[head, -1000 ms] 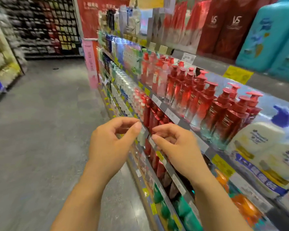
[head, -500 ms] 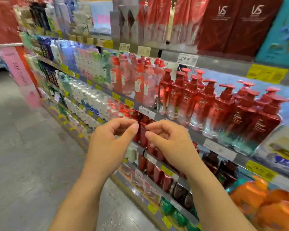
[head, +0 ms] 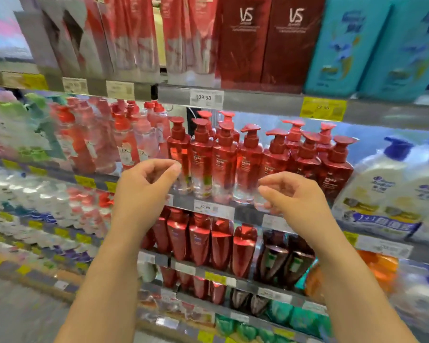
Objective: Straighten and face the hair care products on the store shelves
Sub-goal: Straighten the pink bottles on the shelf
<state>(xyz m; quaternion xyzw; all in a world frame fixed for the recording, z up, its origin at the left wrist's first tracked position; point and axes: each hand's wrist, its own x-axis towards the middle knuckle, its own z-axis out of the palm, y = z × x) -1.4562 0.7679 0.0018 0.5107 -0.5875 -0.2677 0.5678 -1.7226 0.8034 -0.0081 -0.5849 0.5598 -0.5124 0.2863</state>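
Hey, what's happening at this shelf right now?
A person stands facing store shelves of hair care products. Both hands, the left hand and the right hand, are raised in front of a row of red pump bottles, fingers loosely curled and holding nothing. No bottle is gripped yet.

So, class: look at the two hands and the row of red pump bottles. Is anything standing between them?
Nothing visible does. The left hand and right hand hang in open air, holding nothing, in front of the red pump bottles at the shelf's front edge. Only the shelf rail with its price tags runs below them.
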